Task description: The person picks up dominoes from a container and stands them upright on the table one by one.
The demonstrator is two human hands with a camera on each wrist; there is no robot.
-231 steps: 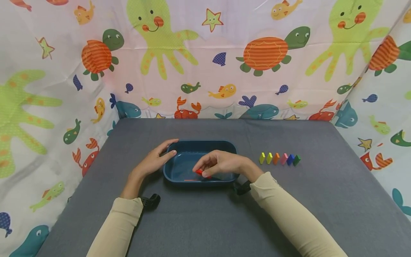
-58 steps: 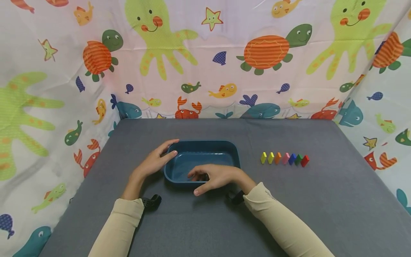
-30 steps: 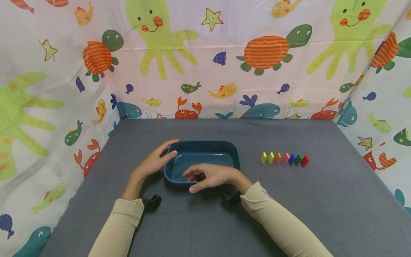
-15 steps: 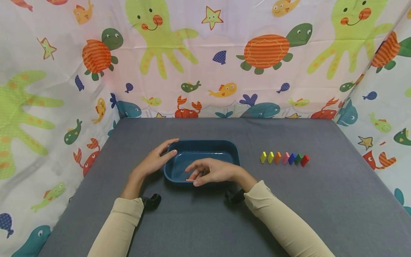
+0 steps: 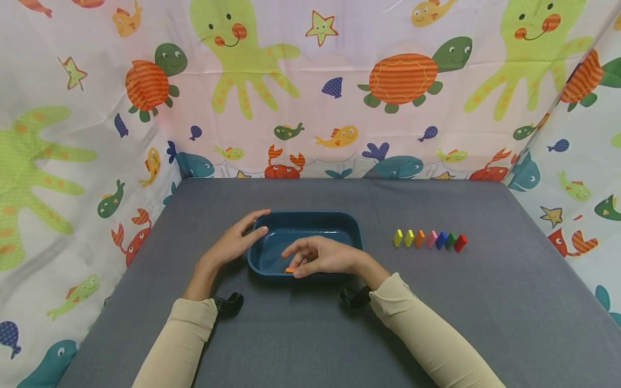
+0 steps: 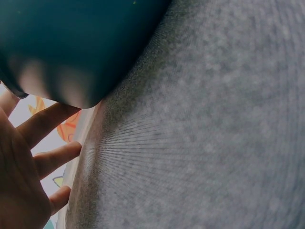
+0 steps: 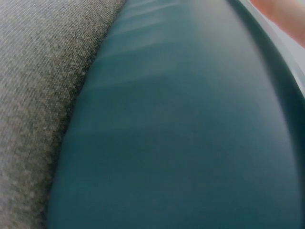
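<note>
A blue tray stands on the table in the head view. My left hand rests at its left end, thumb on the rim and fingers along the outside; the left wrist view shows these fingers fairly straight against or beside the wall. Over the tray's front side, my right hand pinches an orange domino between thumb and fingertips, partly hidden. Right of the tray stand upright dominoes in a row: two yellow, then orange, pink, blue, green and red.
Grey cloth covers the table. A curtain printed with sea animals hangs behind it and on both sides. The right wrist view is mostly filled by the tray's outer wall.
A red domino, earlier in my right hand, now stands at the row's right end. My right hand has come back to the tray and now has an orange domino. The left hand stays put.
</note>
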